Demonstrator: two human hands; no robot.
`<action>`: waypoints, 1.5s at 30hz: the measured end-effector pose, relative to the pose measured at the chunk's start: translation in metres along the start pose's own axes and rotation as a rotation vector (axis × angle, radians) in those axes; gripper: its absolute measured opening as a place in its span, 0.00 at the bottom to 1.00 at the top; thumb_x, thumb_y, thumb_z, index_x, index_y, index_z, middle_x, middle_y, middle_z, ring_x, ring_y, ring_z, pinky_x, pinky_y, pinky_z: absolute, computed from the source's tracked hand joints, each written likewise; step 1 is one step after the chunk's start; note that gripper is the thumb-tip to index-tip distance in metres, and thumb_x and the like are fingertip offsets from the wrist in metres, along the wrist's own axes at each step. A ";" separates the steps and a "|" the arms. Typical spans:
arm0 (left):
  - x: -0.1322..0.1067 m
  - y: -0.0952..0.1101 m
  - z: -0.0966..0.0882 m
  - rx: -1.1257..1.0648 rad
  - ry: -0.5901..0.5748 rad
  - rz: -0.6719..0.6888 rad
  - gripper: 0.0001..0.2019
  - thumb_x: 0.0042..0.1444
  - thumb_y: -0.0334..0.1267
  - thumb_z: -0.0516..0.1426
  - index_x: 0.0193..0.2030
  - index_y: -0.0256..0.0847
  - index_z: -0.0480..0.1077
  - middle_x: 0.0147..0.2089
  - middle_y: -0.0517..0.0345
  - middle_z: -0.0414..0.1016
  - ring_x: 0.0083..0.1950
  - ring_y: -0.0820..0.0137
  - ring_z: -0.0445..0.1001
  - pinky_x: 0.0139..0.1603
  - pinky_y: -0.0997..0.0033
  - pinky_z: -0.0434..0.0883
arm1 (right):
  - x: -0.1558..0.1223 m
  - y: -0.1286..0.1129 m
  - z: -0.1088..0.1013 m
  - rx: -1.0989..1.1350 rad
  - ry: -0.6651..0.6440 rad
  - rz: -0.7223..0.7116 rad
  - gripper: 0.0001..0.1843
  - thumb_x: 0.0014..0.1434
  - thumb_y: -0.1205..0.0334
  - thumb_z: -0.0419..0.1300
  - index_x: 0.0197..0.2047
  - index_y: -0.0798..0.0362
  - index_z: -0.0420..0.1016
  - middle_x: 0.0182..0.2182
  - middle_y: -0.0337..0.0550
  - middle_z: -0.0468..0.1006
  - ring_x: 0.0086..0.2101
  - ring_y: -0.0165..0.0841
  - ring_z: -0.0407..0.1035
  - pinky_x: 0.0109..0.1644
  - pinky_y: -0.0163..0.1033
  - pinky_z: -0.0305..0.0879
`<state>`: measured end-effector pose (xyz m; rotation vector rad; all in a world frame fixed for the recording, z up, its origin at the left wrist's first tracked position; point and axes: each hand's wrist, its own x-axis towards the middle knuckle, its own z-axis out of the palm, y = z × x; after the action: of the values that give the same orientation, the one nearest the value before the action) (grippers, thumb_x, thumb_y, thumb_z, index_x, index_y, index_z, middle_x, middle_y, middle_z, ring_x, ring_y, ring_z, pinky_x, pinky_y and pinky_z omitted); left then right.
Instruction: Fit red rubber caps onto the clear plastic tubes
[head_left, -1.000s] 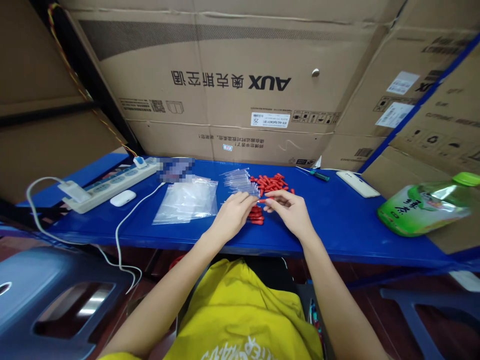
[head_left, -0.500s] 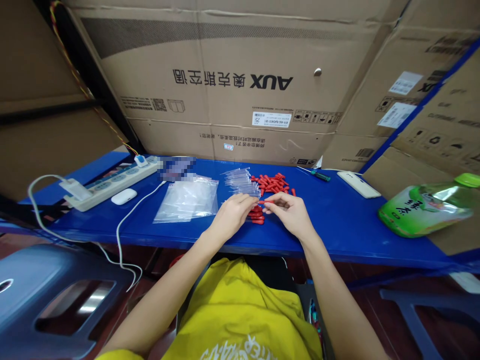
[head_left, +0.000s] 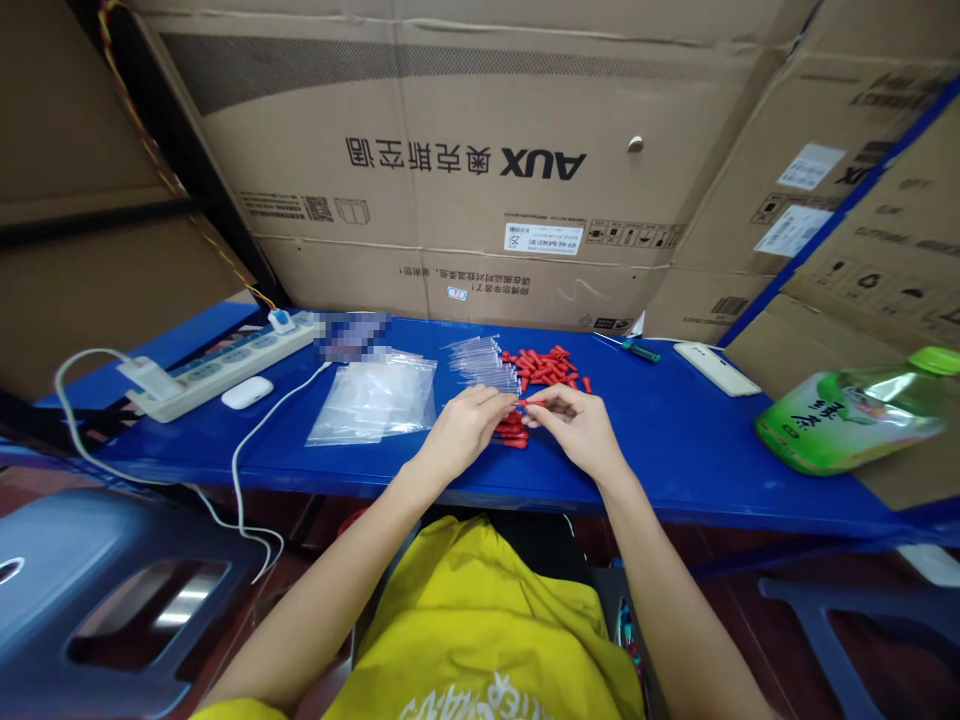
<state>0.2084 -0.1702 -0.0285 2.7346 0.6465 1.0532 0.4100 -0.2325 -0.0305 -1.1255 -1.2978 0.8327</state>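
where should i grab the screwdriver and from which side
The screwdriver is probably best taken by its thick green handle, from above and the near side with the right hand. It lies flat with the thin shaft pointing left, and the cardboard stands close behind it.

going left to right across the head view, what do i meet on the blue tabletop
Power strip, clear plastic bags, clear plastic sticks, far heap of red pieces, screwdriver, white rectangular device, green tea bottle.

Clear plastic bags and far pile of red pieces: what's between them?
In the head view, thin clear rods lie between the plastic bags and the far pile of red pieces.
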 end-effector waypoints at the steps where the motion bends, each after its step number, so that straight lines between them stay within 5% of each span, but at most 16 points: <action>1: 0.000 0.000 0.001 -0.004 0.018 0.001 0.16 0.76 0.37 0.48 0.54 0.38 0.76 0.44 0.48 0.81 0.45 0.63 0.78 0.51 0.59 0.76 | 0.000 0.000 0.000 0.008 0.011 -0.006 0.19 0.54 0.44 0.75 0.38 0.50 0.82 0.32 0.43 0.86 0.33 0.41 0.84 0.46 0.48 0.84; 5: 0.001 0.001 0.002 0.008 0.091 -0.014 0.14 0.76 0.37 0.49 0.54 0.39 0.75 0.46 0.48 0.81 0.47 0.63 0.77 0.52 0.59 0.75 | 0.002 -0.002 0.000 0.019 0.040 -0.020 0.20 0.54 0.44 0.75 0.42 0.49 0.82 0.33 0.41 0.85 0.33 0.39 0.83 0.45 0.47 0.84; 25: 0.001 -0.001 0.004 0.049 -0.018 0.035 0.14 0.77 0.35 0.46 0.50 0.36 0.73 0.42 0.50 0.77 0.44 0.63 0.74 0.54 0.58 0.74 | -0.001 0.001 -0.006 0.029 -0.012 -0.044 0.16 0.55 0.48 0.76 0.39 0.50 0.87 0.34 0.44 0.87 0.34 0.41 0.83 0.46 0.48 0.83; 45: 0.002 0.002 0.002 0.043 0.018 0.061 0.14 0.76 0.35 0.48 0.49 0.34 0.74 0.41 0.49 0.77 0.42 0.64 0.72 0.48 0.63 0.74 | 0.000 0.001 -0.002 0.023 0.006 -0.062 0.15 0.55 0.49 0.75 0.39 0.50 0.86 0.31 0.43 0.86 0.32 0.39 0.83 0.44 0.46 0.83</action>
<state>0.2119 -0.1713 -0.0283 2.8015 0.5991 1.0913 0.4118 -0.2325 -0.0308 -1.0640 -1.3089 0.7958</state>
